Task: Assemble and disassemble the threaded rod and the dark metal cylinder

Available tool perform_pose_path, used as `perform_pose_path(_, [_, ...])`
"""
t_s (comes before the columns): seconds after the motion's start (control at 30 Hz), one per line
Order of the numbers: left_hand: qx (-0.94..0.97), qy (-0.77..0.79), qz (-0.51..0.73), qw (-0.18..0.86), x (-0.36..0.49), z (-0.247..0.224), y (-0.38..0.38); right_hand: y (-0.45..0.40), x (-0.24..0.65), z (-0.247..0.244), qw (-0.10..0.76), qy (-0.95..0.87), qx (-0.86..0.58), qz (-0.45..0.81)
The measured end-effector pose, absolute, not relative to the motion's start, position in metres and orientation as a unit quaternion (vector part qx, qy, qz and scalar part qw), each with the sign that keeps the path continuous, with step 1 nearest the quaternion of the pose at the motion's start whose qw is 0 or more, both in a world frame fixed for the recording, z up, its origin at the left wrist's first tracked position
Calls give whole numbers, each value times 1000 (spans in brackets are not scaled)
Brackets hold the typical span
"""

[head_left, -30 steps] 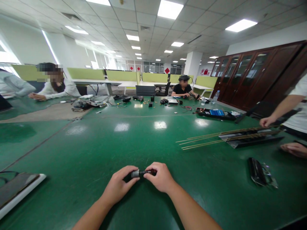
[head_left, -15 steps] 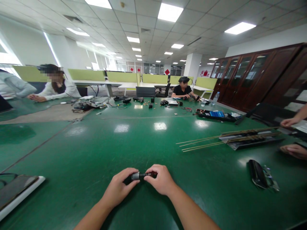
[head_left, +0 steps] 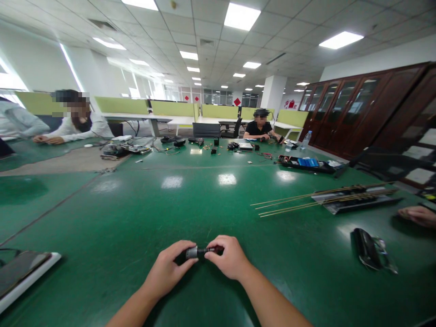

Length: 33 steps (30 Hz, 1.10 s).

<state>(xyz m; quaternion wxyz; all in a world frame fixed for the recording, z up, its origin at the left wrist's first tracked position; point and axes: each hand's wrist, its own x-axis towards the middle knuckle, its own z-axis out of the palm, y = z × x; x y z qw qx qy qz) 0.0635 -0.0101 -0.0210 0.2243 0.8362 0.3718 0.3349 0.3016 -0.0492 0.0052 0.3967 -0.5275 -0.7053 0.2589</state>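
Low in the middle of the head view, my left hand point(head_left: 169, 265) pinches a short grey-and-black cylinder point(head_left: 191, 252) between thumb and fingers. My right hand point(head_left: 230, 257) is closed around a slim dark piece with a reddish-brown end point(head_left: 214, 249). Its thin black front meets the cylinder's right end, so the two lie in one line, roughly level. I cannot make out whether they are joined. My palms and curled fingers hide parts of both pieces. Both hands are just over the green tabletop point(head_left: 190, 209).
Thin brass-coloured rods point(head_left: 282, 200) lie across a metal channel point(head_left: 335, 206) on the right. Nearer are a black case point(head_left: 366, 247) and eyeglasses point(head_left: 384, 254). A co-worker's hand point(head_left: 418, 215) rests at the right edge. A phone-like dark slab point(head_left: 22, 268) lies left. Electronics and a tool tray point(head_left: 306, 164) sit farther back.
My hands keep nearly the same pose around the two pieces. At the right, the co-worker's upper hand has left the rods and gone out of view. The view has shifted slightly.
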Motion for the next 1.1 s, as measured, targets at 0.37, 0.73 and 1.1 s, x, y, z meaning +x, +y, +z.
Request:
perform_pose_path(0.37, [839, 369, 332, 224, 63, -21, -10, -50, 301, 7, 394, -703, -532, 260])
perform_pose_path(0.73, [837, 372, 332, 225, 62, -23, -11, -49, 302, 5, 395, -701, -530, 268])
perform_pose_path(1.1, [835, 368, 344, 221, 62, -22, -9, -49, 302, 6, 393, -700, -534, 265])
